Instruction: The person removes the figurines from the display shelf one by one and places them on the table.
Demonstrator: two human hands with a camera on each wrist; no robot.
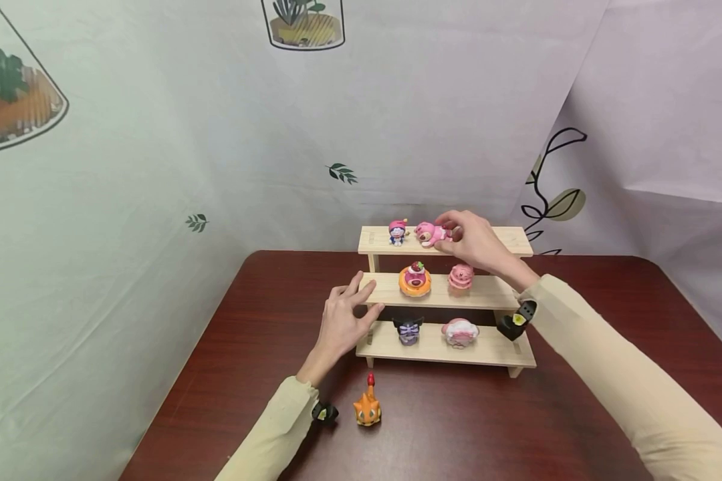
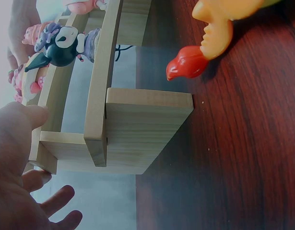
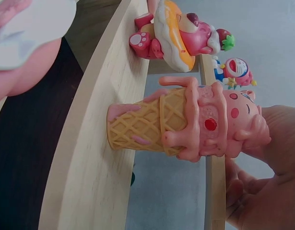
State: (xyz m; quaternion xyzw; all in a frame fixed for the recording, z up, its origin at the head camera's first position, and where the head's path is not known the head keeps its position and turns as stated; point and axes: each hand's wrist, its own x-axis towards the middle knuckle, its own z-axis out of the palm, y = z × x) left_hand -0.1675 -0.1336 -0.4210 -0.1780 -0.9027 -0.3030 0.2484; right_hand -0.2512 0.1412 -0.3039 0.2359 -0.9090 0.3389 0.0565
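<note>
A pink bear figurine [image 1: 430, 234] lies on its front on the top tier of a three-tier wooden stand [image 1: 457, 357]. My right hand [image 1: 475, 240] pinches its rear end between thumb and fingers; in the right wrist view an ice-cream-cone figurine [image 3: 185, 122] covers that hold. At the middle tier's left end, my left hand [image 1: 339, 321] grips the board, thumb at the front edge and fingers round the end. Left of the bear stands a small figurine with a pink hat [image 1: 397, 232]. An orange dragon-like figurine [image 1: 368, 407] lies on the table by my left wrist.
On the middle tier sits a bear in an orange doughnut ring [image 1: 415, 280]. The bottom tier holds a dark-eared figurine in purple [image 1: 408, 331] and a pink and white round one [image 1: 460, 333]. Behind the dark red table [image 1: 445, 427] hangs a pale printed cloth [image 1: 247, 133].
</note>
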